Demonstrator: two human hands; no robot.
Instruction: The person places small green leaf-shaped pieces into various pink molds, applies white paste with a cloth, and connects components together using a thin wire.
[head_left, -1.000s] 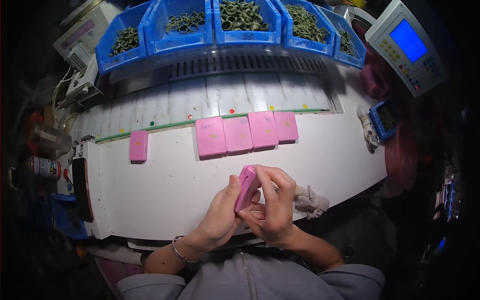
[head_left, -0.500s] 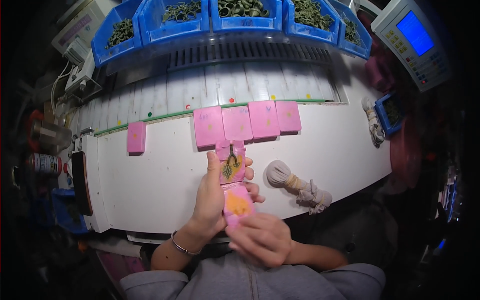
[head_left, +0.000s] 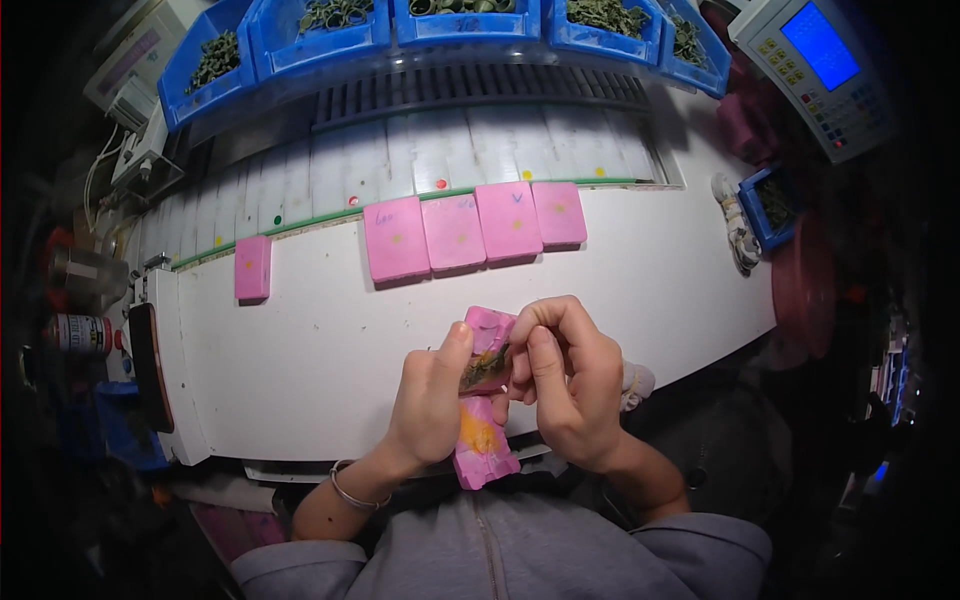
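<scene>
My left hand [head_left: 430, 395] holds an opened pink rubber mould [head_left: 486, 450] above the front of the white bench. Its two halves hang one above the other; the lower half shows an orange-yellow patch. In the upper half lies a dark green branched piece [head_left: 485, 369]. My right hand [head_left: 575, 380] has its fingers closed at the right edge of that piece, apparently gripping it; the fingertips partly hide it. A wrapped pale cloth bundle [head_left: 636, 388] lies mostly hidden behind my right hand.
Four pink blocks [head_left: 396, 240] stand in a row, another [head_left: 253, 268] farther left. Blue bins [head_left: 465, 30] of small green pieces line the back. A keypad unit [head_left: 815, 80], small blue bin [head_left: 768, 230] and rolled cloth [head_left: 738, 235] are right; a phone [head_left: 148, 355] is left.
The mould in my hands has gone from closed to opened. My right hand has moved from the lower half up to the green piece in the upper half.
</scene>
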